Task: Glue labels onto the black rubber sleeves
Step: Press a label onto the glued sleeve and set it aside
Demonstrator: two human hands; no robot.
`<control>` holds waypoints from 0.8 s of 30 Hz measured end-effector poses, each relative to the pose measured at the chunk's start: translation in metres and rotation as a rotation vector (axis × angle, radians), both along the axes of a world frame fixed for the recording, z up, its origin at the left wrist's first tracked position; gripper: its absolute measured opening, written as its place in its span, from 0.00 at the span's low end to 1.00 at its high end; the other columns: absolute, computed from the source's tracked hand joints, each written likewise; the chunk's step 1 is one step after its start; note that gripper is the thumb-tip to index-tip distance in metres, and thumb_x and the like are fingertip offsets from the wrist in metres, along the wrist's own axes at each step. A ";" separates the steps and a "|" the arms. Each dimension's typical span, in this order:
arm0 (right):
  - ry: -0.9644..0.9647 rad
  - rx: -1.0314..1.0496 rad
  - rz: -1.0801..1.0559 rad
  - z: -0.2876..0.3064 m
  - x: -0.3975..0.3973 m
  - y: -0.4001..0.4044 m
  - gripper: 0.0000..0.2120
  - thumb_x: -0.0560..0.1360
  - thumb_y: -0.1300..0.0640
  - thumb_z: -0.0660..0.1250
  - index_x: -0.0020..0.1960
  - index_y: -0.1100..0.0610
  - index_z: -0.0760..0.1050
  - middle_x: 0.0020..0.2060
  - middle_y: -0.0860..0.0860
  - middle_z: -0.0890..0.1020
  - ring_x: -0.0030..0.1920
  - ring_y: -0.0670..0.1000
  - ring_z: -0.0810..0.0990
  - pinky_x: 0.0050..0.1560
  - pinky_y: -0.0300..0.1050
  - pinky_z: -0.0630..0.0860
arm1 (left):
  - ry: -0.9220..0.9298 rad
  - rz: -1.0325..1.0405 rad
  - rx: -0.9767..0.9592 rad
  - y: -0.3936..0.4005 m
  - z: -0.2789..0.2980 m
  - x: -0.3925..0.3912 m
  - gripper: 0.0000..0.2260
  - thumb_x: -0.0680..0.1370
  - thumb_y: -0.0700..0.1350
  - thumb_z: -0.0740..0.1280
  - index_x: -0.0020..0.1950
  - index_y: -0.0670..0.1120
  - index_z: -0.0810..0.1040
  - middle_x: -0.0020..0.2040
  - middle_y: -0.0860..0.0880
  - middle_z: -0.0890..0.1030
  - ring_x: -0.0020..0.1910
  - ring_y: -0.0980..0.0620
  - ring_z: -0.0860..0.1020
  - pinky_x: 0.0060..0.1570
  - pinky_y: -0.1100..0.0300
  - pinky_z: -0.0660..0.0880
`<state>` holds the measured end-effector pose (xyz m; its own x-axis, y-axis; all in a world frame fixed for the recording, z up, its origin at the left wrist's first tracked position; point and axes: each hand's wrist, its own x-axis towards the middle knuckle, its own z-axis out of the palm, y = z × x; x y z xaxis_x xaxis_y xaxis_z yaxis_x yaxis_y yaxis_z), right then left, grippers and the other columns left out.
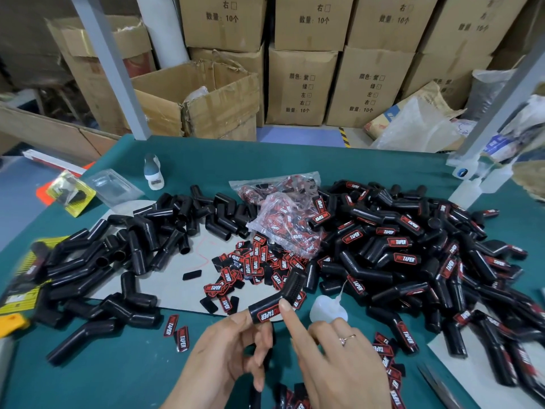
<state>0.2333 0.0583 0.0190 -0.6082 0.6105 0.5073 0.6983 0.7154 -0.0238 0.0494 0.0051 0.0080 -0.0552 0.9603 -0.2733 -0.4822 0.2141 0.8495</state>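
My left hand (233, 349) holds a bent black rubber sleeve (290, 286) by its lower end. A red and black label (267, 314) lies on that end. The index fingertip of my right hand (339, 358) presses beside the label, while its other fingers curl round a small white glue bottle (324, 309). Unlabelled sleeves (147, 246) are heaped at the left and labelled sleeves (413, 261) at the right. Loose labels (256, 267) lie between them, below a clear plastic bag of labels (283, 228).
A grey board (177, 278) lies on the green table (206, 160). A white bottle (153, 172), clear blister shells (112, 187) and yellow packaging (70, 196) sit at the back left. Scissors (436, 382) lie at bottom right. Cartons (300, 84) and metal posts (109, 66) stand behind.
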 end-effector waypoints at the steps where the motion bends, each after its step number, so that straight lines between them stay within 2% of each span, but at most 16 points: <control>1: -0.010 -0.012 0.018 0.002 -0.002 -0.002 0.42 0.59 0.62 0.82 0.73 0.51 0.77 0.30 0.49 0.73 0.27 0.53 0.72 0.26 0.46 0.71 | 0.036 0.002 0.025 -0.001 -0.004 -0.003 0.22 0.70 0.60 0.67 0.37 0.40 0.81 0.31 0.43 0.71 0.30 0.48 0.73 0.23 0.55 0.74; 3: -0.052 0.017 -0.025 0.002 -0.001 -0.001 0.45 0.58 0.64 0.79 0.74 0.50 0.73 0.30 0.49 0.72 0.27 0.54 0.71 0.27 0.46 0.70 | 0.106 0.019 0.054 -0.004 -0.005 -0.006 0.23 0.72 0.61 0.67 0.39 0.39 0.82 0.33 0.43 0.72 0.32 0.47 0.73 0.25 0.55 0.75; 5: -0.097 0.011 -0.050 -0.001 -0.003 -0.004 0.46 0.57 0.66 0.78 0.74 0.49 0.74 0.30 0.49 0.71 0.27 0.54 0.70 0.27 0.46 0.69 | 0.158 0.052 0.080 -0.006 -0.005 -0.008 0.26 0.75 0.60 0.67 0.46 0.35 0.83 0.35 0.43 0.74 0.33 0.48 0.74 0.26 0.54 0.75; 8: -0.108 0.045 -0.035 -0.002 -0.004 -0.006 0.43 0.59 0.68 0.73 0.73 0.47 0.76 0.30 0.50 0.70 0.28 0.53 0.70 0.26 0.47 0.68 | 0.289 0.076 0.088 -0.012 -0.004 -0.011 0.28 0.77 0.60 0.66 0.53 0.33 0.80 0.36 0.44 0.74 0.33 0.48 0.74 0.29 0.53 0.76; 11: -0.080 0.012 -0.004 0.002 -0.004 -0.010 0.39 0.64 0.68 0.67 0.73 0.46 0.75 0.30 0.49 0.70 0.28 0.53 0.71 0.26 0.46 0.69 | 0.329 0.068 0.128 -0.015 -0.002 -0.012 0.25 0.79 0.59 0.65 0.55 0.36 0.81 0.38 0.45 0.74 0.34 0.49 0.73 0.32 0.53 0.76; 13: -0.010 -0.003 0.029 -0.001 -0.007 -0.012 0.40 0.65 0.67 0.68 0.75 0.47 0.73 0.30 0.48 0.72 0.28 0.53 0.72 0.27 0.44 0.70 | 0.317 0.069 0.149 -0.014 0.000 -0.012 0.21 0.79 0.58 0.65 0.55 0.40 0.84 0.38 0.45 0.74 0.35 0.49 0.73 0.32 0.53 0.76; 15: 0.108 -0.030 0.070 -0.005 -0.007 -0.015 0.41 0.63 0.67 0.71 0.74 0.47 0.71 0.31 0.47 0.74 0.28 0.51 0.72 0.29 0.41 0.72 | 0.305 0.080 0.146 -0.012 0.002 -0.012 0.19 0.78 0.57 0.66 0.53 0.42 0.84 0.38 0.45 0.73 0.35 0.48 0.72 0.31 0.54 0.75; 17: 0.258 -0.077 0.110 -0.012 -0.004 -0.019 0.34 0.69 0.63 0.70 0.72 0.44 0.72 0.34 0.46 0.77 0.28 0.49 0.73 0.30 0.38 0.75 | 0.300 0.078 0.127 -0.011 0.004 -0.013 0.19 0.76 0.56 0.68 0.53 0.41 0.84 0.37 0.45 0.73 0.34 0.48 0.72 0.30 0.54 0.74; 19: 0.460 -0.176 0.131 -0.016 -0.002 -0.021 0.26 0.74 0.57 0.69 0.69 0.37 0.72 0.41 0.41 0.79 0.31 0.44 0.77 0.30 0.37 0.77 | 0.331 0.049 0.119 -0.010 0.005 -0.015 0.17 0.74 0.55 0.69 0.52 0.43 0.84 0.35 0.45 0.72 0.33 0.47 0.70 0.30 0.53 0.74; 21: 0.699 -0.350 0.144 -0.019 -0.002 -0.021 0.30 0.73 0.61 0.72 0.66 0.32 0.72 0.50 0.38 0.78 0.35 0.41 0.81 0.31 0.41 0.80 | 0.383 -0.011 0.128 -0.011 0.007 -0.017 0.16 0.75 0.53 0.69 0.57 0.48 0.86 0.33 0.45 0.71 0.32 0.47 0.70 0.30 0.55 0.75; 24: 0.890 -0.534 0.165 -0.024 -0.005 -0.022 0.33 0.71 0.65 0.74 0.66 0.35 0.74 0.61 0.40 0.74 0.38 0.47 0.84 0.26 0.48 0.80 | 0.491 -0.103 0.147 -0.013 0.010 -0.019 0.13 0.78 0.48 0.67 0.60 0.49 0.85 0.34 0.48 0.70 0.31 0.47 0.70 0.30 0.55 0.76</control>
